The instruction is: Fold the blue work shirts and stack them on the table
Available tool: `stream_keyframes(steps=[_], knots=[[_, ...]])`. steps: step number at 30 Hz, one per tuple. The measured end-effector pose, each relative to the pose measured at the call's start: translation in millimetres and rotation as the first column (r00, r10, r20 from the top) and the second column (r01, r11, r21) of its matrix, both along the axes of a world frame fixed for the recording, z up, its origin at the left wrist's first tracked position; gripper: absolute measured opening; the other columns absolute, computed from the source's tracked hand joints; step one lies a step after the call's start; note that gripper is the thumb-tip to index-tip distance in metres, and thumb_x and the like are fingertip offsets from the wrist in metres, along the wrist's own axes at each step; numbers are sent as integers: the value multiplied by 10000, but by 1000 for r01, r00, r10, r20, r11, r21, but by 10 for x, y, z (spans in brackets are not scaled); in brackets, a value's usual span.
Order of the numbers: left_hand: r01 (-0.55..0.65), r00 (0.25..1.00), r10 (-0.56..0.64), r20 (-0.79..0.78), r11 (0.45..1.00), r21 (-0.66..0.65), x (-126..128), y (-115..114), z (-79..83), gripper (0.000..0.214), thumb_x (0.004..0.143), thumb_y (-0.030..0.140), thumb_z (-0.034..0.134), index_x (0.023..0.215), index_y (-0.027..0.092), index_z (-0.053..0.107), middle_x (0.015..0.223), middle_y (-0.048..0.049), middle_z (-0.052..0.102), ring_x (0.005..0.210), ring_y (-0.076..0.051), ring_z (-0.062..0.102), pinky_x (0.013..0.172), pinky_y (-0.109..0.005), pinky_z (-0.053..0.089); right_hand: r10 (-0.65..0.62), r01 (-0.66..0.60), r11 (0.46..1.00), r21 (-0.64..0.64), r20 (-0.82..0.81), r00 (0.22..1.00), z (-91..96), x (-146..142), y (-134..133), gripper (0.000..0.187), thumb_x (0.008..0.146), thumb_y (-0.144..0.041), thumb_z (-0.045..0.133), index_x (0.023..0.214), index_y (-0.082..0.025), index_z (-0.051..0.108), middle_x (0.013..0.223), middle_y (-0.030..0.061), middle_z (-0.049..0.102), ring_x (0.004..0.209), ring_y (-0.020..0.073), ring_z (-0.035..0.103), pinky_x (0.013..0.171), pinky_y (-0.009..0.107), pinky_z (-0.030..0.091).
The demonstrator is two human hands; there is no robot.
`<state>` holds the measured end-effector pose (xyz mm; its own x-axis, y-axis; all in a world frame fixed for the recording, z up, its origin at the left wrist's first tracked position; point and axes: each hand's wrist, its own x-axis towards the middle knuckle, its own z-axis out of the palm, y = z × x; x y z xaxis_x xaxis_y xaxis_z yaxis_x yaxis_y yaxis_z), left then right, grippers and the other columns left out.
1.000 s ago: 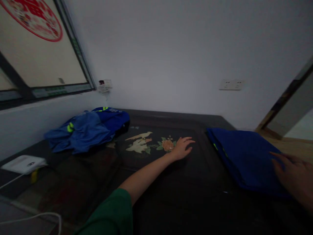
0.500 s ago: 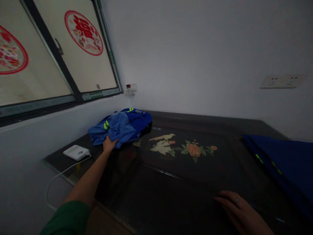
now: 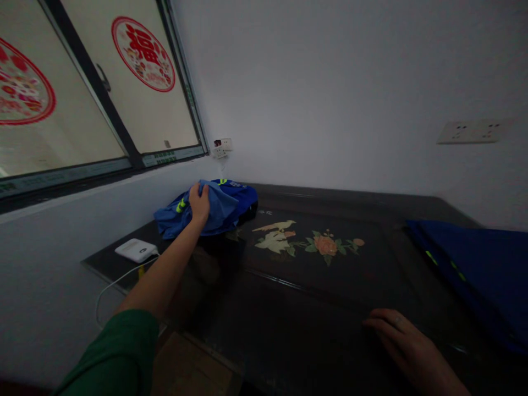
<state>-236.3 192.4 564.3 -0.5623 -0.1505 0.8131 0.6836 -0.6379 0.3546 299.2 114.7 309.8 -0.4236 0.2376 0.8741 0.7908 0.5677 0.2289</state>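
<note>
My left hand [image 3: 199, 201] is stretched out to the far left corner of a dark table [image 3: 289, 330] and is closed on a crumpled blue garment with yellow-green stripes [image 3: 218, 210], lifting part of it. My right hand [image 3: 406, 346] lies flat on the table near the front right, fingers spread and holding nothing. A folded dark blue garment [image 3: 482, 264] lies at the table's right side, just beyond my right hand.
A painted bird and flower design [image 3: 305, 239] marks the table's middle. A white box with a cable [image 3: 136, 250] sits at the left edge. A window with red paper cuttings [image 3: 142, 47] is on the left wall; wall sockets [image 3: 474, 131] are behind.
My left hand moved from the painted flowers to the crumpled garment, gripped it and raised it. My right hand left the folded garment and now rests on the bare table. The view swung left.
</note>
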Motion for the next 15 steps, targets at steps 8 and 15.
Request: stream_keyframes(steps=[8,15], knots=[[503,772,-471,-426,863,-45,1589,-555,-428,238,902,392,537,965,173,607,1039,-64,635,1069,-216,566,1020,-337,403,-26,23,997,-70,-38,999,-3,-31,-91,297,892,-256,415,962,-262,703,1014,74,678,914,201,665,788,333,569],[550,136,-631,-764,689,-472,2944,-1276,-1500,229,935,366,483,915,173,604,1001,-71,619,985,-195,571,971,-335,443,-13,-3,994,-109,-153,988,5,1,-150,283,875,-255,425,973,-218,688,1061,107,662,996,235,633,882,390,525]])
